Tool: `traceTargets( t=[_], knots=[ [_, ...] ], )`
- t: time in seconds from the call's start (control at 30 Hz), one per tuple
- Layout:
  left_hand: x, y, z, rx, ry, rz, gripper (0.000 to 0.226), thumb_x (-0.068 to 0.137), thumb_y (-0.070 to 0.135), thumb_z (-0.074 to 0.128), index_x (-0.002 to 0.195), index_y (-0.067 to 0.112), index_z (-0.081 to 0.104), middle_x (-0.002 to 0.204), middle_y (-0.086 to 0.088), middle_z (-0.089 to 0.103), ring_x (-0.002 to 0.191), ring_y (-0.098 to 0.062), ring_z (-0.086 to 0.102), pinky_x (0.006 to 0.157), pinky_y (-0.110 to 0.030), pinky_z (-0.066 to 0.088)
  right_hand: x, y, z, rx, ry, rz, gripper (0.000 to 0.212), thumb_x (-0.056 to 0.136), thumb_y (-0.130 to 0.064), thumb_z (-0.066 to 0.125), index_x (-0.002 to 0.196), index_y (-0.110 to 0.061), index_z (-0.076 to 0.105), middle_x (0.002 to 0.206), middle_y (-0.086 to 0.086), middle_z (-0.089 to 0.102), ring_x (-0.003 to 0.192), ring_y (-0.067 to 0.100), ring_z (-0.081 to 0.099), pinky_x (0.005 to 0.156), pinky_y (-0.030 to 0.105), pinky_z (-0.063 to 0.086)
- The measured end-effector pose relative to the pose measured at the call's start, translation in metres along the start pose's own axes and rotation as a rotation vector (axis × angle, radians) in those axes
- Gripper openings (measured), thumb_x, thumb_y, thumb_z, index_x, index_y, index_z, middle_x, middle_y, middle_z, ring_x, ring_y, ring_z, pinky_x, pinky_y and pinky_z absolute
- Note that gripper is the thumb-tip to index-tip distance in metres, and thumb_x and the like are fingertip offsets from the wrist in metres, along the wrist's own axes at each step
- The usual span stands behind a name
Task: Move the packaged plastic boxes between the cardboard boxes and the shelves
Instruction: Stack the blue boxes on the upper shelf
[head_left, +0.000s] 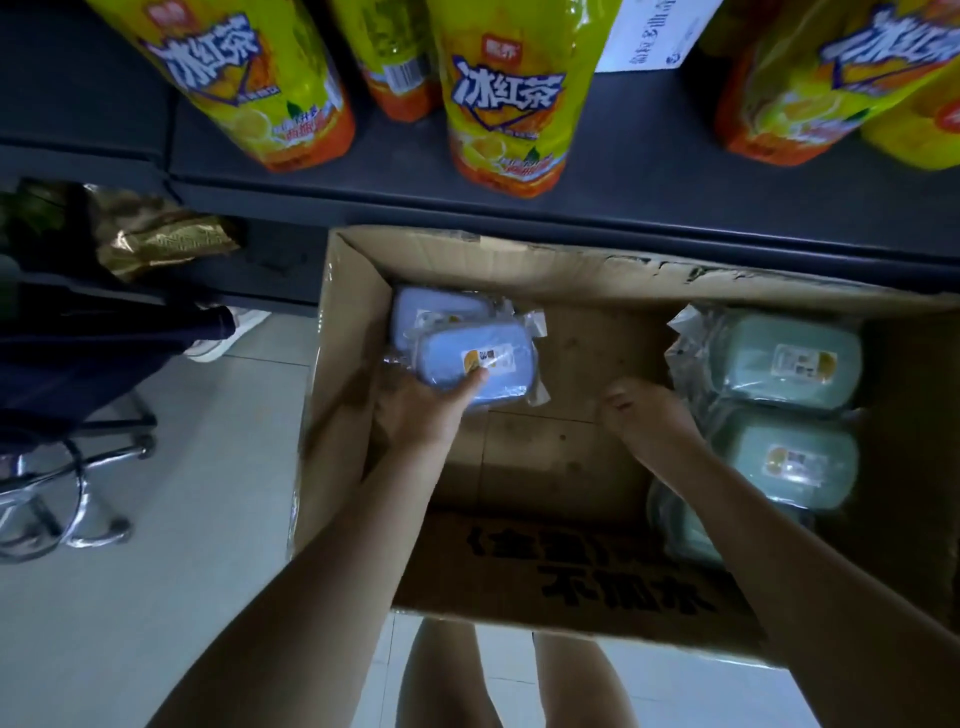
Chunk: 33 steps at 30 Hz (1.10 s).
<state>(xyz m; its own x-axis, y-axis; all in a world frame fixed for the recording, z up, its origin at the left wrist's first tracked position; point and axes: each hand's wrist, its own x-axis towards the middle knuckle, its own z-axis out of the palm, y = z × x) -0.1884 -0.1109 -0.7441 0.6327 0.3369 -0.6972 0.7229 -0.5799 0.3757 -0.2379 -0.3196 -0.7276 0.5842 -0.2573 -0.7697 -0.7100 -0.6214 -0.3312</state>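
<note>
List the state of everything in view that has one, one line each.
cardboard box, open, on the floor.
rear blue box, wrapped, in the far-left corner.
front blue box, wrapped, held, overlapping the rear blue box.
green boxes, wrapped, lying along the right side.
left hand, grips the front blue box, thumb on top.
right hand, fingers curled beside the green boxes; grip unclear.
tea bottles, upright on the shelf.

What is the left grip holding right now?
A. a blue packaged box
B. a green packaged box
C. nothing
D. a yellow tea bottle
A: the left grip holds a blue packaged box, thumb laid over its top, inside the cardboard box; the green packaged boxes lie apart at the right.
</note>
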Motion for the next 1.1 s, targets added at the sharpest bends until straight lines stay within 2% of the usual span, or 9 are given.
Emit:
traceTargets(
  t=[0.1, 0.27, 0.43, 0.53, 0.67, 0.77, 0.87, 0.97, 1.1],
  knots=[
    [-0.024, -0.021, -0.006, -0.016, -0.029, -0.060, 0.096, 0.052, 0.075, 0.070, 0.124, 0.015, 0.055, 0.125, -0.009, 0.058, 0.121, -0.027, 0.051, 0.102, -0.035, 0.041, 0.004, -0.012, -0.006, 0.107, 0.036, -0.024, 0.016, 0.090, -0.035, 0.060, 0.096, -0.020, 0.063, 0.095, -0.004, 0.063, 0.090, 0.014, 0.058, 0.075, 0.026, 0.043],
    [-0.036, -0.066, -0.013, -0.190, -0.036, -0.188, 0.072, 0.063, 0.048, 0.082, 0.113, 0.000, 0.062, 0.109, -0.014, 0.068, 0.100, -0.026, 0.065, 0.078, -0.028, 0.049, 0.015, -0.046, 0.004, 0.143, 0.012, 0.000, 0.024, 0.091, -0.032, 0.059, 0.105, -0.014, 0.065, 0.098, 0.002, 0.064, 0.095, 0.019, 0.059, 0.078, 0.029, 0.044],
    [-0.032, -0.083, -0.014, -0.244, -0.016, -0.233, 0.067, 0.070, 0.040, 0.080, 0.118, -0.001, 0.057, 0.112, -0.011, 0.065, 0.103, -0.026, 0.063, 0.077, -0.026, 0.046, 0.038, -0.083, 0.037, 0.132, -0.047, 0.019, 0.029, 0.091, -0.029, 0.056, 0.101, -0.003, 0.064, 0.084, 0.015, 0.059, 0.068, 0.016, 0.051, 0.052, 0.021, 0.036],
    [-0.026, -0.085, -0.012, -0.255, -0.029, -0.210, 0.070, 0.071, 0.045, 0.078, 0.120, -0.001, 0.056, 0.114, -0.010, 0.065, 0.102, -0.023, 0.064, 0.073, -0.022, 0.045, 0.050, -0.097, 0.057, 0.294, -0.082, 0.010, 0.047, 0.085, -0.043, 0.064, 0.107, -0.002, 0.065, 0.096, 0.011, 0.068, 0.077, 0.018, 0.063, 0.062, 0.025, 0.044],
    [-0.015, -0.091, -0.010, -0.214, -0.040, -0.152, 0.074, 0.071, 0.051, 0.076, 0.121, 0.000, 0.057, 0.115, -0.010, 0.065, 0.104, -0.024, 0.064, 0.074, -0.022, 0.045, 0.064, -0.104, 0.082, 0.515, -0.105, -0.041, 0.075, 0.059, -0.064, 0.073, 0.111, -0.011, 0.067, 0.104, 0.012, 0.071, 0.090, 0.023, 0.067, 0.074, 0.037, 0.053],
    [-0.009, -0.094, -0.008, -0.240, -0.032, -0.164, 0.079, 0.067, 0.052, 0.079, 0.121, 0.000, 0.056, 0.116, -0.010, 0.065, 0.104, -0.023, 0.063, 0.077, -0.024, 0.047, 0.070, -0.108, 0.085, 0.519, -0.070, -0.023, 0.056, 0.071, -0.046, 0.078, 0.112, -0.009, 0.067, 0.102, 0.010, 0.071, 0.089, 0.023, 0.068, 0.078, 0.036, 0.057],
    [-0.013, -0.093, -0.008, -0.265, -0.095, -0.158, 0.054, 0.076, 0.037, 0.076, 0.114, 0.003, 0.060, 0.105, 0.000, 0.062, 0.096, -0.014, 0.061, 0.072, -0.018, 0.042, 0.075, -0.105, 0.084, 0.526, -0.074, 0.013, 0.048, 0.071, -0.040, 0.080, 0.103, -0.006, 0.068, 0.094, 0.007, 0.070, 0.073, 0.014, 0.067, 0.055, 0.019, 0.053],
    [-0.015, -0.094, -0.009, -0.274, -0.141, -0.161, 0.046, 0.078, 0.034, 0.075, 0.112, 0.005, 0.062, 0.102, -0.004, 0.063, 0.092, -0.016, 0.061, 0.070, -0.019, 0.041, 0.069, -0.105, 0.080, 0.555, -0.091, 0.014, 0.034, 0.076, -0.033, 0.077, 0.096, -0.008, 0.067, 0.079, 0.003, 0.067, 0.055, 0.006, 0.061, 0.041, 0.013, 0.043],
    [-0.018, -0.092, -0.020, -0.262, -0.166, -0.153, 0.050, 0.077, 0.035, 0.075, 0.115, 0.004, 0.061, 0.107, -0.006, 0.065, 0.090, -0.015, 0.060, 0.063, -0.012, 0.042, 0.056, -0.101, 0.070, 0.549, 0.035, 0.098, 0.052, 0.070, -0.043, 0.080, 0.105, -0.008, 0.065, 0.089, 0.005, 0.067, 0.062, 0.010, 0.058, 0.049, 0.020, 0.042]
  ],
)
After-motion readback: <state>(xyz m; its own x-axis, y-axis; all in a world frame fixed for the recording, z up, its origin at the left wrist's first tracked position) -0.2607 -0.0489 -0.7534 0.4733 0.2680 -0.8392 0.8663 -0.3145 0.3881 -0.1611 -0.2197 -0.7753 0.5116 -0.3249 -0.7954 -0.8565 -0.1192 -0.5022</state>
